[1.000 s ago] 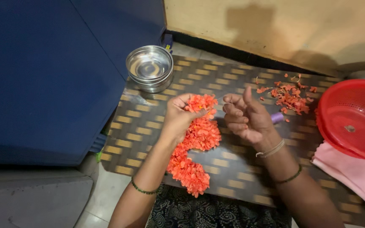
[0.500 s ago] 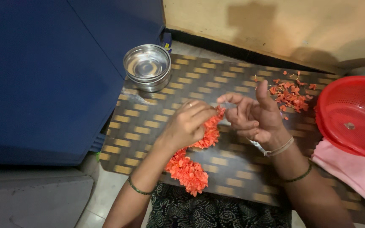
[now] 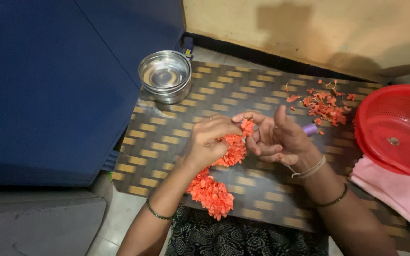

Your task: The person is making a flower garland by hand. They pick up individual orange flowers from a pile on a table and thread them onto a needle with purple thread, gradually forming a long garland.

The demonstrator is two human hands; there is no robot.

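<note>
Thread between the fingers too fine to make out. Left hand (image 3: 209, 140) curled shut on the orange flower garland (image 3: 219, 166) at its top end; right hand (image 3: 274, 137) half-open, fingertips touching the same blossoms. Garland dense, ruffled, trailing down the woven worktop (image 3: 243, 90) toward the lap.

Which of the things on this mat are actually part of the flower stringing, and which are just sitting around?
In the work:
- left hand pinching the string of orange flowers
- right hand at the string's top end
- loose pile of orange blossoms
- small purple spool behind the right hand

Lying about:
- round steel bowl
- red plastic mesh basket
- pink folded cloth
</note>
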